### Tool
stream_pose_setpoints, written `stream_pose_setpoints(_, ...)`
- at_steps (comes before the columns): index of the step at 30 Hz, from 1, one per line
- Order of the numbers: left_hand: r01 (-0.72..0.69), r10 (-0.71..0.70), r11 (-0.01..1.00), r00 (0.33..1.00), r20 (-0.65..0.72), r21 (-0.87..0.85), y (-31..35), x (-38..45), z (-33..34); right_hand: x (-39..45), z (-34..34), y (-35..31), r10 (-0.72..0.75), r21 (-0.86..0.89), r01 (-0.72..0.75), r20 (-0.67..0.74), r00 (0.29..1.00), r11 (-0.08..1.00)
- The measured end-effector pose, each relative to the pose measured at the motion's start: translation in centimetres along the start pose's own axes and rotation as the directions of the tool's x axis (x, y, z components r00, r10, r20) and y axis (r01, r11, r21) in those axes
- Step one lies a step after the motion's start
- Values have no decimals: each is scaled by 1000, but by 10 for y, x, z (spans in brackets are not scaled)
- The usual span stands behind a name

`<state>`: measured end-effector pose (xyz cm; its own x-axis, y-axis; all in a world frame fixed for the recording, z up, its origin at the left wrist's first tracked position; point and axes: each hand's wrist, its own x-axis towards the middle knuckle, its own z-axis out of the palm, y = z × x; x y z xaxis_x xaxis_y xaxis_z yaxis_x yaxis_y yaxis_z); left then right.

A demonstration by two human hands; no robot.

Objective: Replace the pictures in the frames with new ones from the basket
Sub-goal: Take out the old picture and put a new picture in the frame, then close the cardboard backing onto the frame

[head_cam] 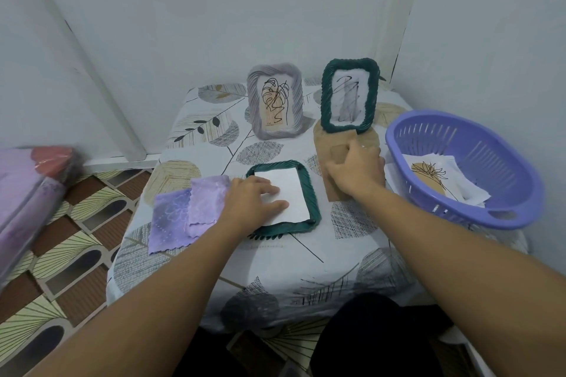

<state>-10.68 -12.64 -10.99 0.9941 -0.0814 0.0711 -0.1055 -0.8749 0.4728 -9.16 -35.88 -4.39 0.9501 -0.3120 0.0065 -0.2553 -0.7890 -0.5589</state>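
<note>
A green frame [283, 197] is lying face down near the middle of the table [275, 272], with a white sheet [283, 193] sitting inside its opening. The left hand [249, 202] is resting flat on the left part of that sheet and frame, fingers spread and pressing down, not closed on anything. Just left of it, a purple cloth [183, 217] is lying on the table, partly under the wrist.

The right hand [356, 170] is resting on a brown backing board [343, 162] lying flat to the right of the frame; the fingers are curling at the board's small stand flap, but whether they are pinching it cannot be told.

At the far side, a grey frame [275, 104] and a second green frame [349, 95] are standing upright side by side, each showing a line drawing. The second green frame is standing at the board's far end.

A purple basket [459, 168] is sitting at the right edge of the table, holding pictures [435, 177], the top one showing a drawn plant.
</note>
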Motion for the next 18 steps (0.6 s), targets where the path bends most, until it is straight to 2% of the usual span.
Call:
stream_pose_setpoints(2,13,-13,1000,1000,2,-18,1,0,0,1,-6,-10,-70,27,71,-25,997,997)
stream_pose_setpoints(6,42,-42,999,999,2,-25,3,0,0,-8,-10,-34,-165,75,161,57,985,984)
stream_pose_setpoints(10,27,-27,1000,1000,8,11,6,-1,-2,-11,-13,-45,-287,-56,288,16,958,956)
stream_pose_setpoints(12,31,-31,999,999,22,19,7,-2,-3,-7,-22,-47,-284,-76,282,-24,959,957)
stream_pose_setpoints(14,41,-42,999,999,19,25,8,-2,-4,-2,-28,-50,-240,-24,240,-10,971,970)
stream_pose_setpoints(18,53,-53,999,998,17,-11,11,-4,-6,-11,-28,-62,-178,84,167,149,973,982)
